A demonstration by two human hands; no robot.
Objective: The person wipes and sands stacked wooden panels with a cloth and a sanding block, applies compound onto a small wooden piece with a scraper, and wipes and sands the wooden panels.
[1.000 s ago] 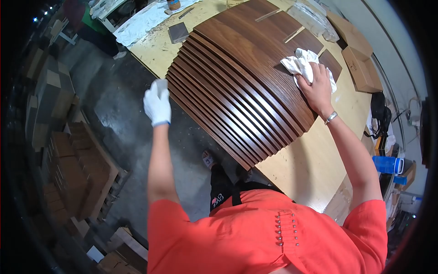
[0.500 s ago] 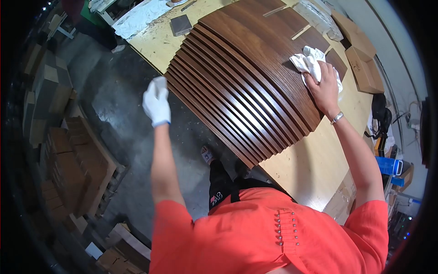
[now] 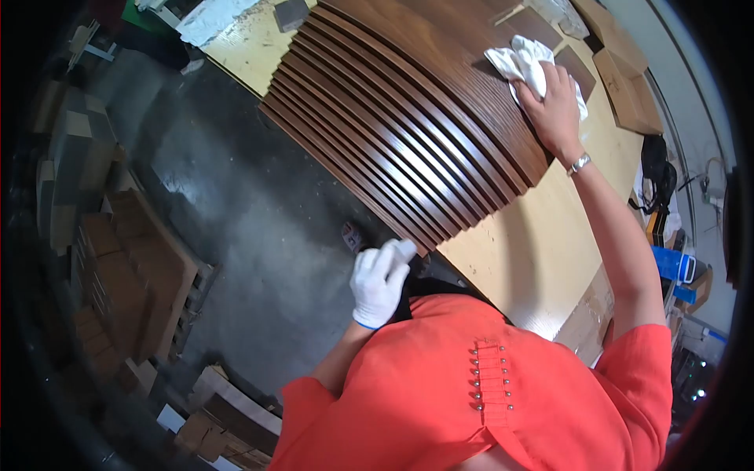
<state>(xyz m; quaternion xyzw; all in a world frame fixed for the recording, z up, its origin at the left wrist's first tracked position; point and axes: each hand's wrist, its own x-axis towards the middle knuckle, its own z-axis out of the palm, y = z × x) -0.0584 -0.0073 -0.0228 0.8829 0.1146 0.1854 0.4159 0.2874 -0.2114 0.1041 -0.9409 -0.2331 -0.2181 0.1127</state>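
Note:
A stack of dark brown wooden boards [image 3: 377,102], fanned out in steps, lies across the worktable [image 3: 503,251]. My right hand [image 3: 554,110] is bare and closed on a crumpled white cloth [image 3: 530,63], which rests on the topmost board. My left hand [image 3: 377,282], in a white knitted glove, is at the near end of the lowest boards, by their edge. Its fingers are curled together. A pale grey patch shows at the fingertips; whether it is a small pad or soiled glove I cannot tell.
Open cardboard boxes [image 3: 628,94] stand along the table's far right side. A small dark block [image 3: 291,14] and a white sheet [image 3: 216,20] lie at the back left. Brown stacked pieces [image 3: 129,267] sit on a pallet on the floor at left. Another person's legs [image 3: 153,43] show at the upper left.
My left hand has moved along the boards' edge from the far corner to the near corner, closer to my body. My right hand stays on the cloth; the view has shifted slightly.

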